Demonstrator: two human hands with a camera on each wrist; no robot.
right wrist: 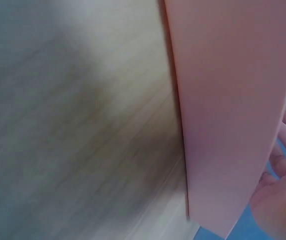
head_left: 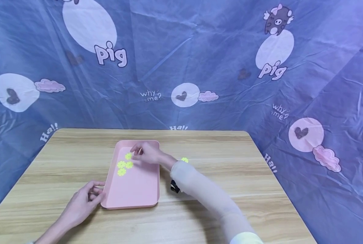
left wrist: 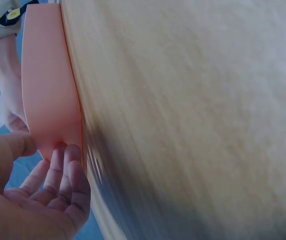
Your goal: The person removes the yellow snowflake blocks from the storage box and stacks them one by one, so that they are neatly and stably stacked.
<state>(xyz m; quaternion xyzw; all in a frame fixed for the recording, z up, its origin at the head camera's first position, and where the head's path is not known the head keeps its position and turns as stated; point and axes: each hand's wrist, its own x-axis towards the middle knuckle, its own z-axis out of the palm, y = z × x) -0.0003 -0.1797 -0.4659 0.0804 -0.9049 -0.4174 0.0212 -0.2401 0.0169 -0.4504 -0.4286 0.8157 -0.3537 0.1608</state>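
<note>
A pink tray [head_left: 132, 193] lies on the wooden table, with several small yellow flower-shaped pieces [head_left: 121, 172] grouped along its left side. Over the tray's far part is my right hand [head_left: 148, 153], thumb and fingertips slightly apart beside the farthest yellow piece [head_left: 128, 156]; nothing shows between them. My left hand [head_left: 85, 200] is at the near left corner of the tray. In the left wrist view, its loosely bent fingers [left wrist: 55, 170] and thumb touch the tray's outer wall [left wrist: 50, 75]. The right wrist view shows the tray's outer side [right wrist: 227, 100] and part of a hand beyond.
Another yellow flower piece [head_left: 185, 159] lies on the table right of the tray, partly covered by the right forearm. A black object [head_left: 174, 186] shows below the right sleeve [head_left: 206, 193]. Blue printed cloth [head_left: 157, 61] hangs behind the table [head_left: 245, 189].
</note>
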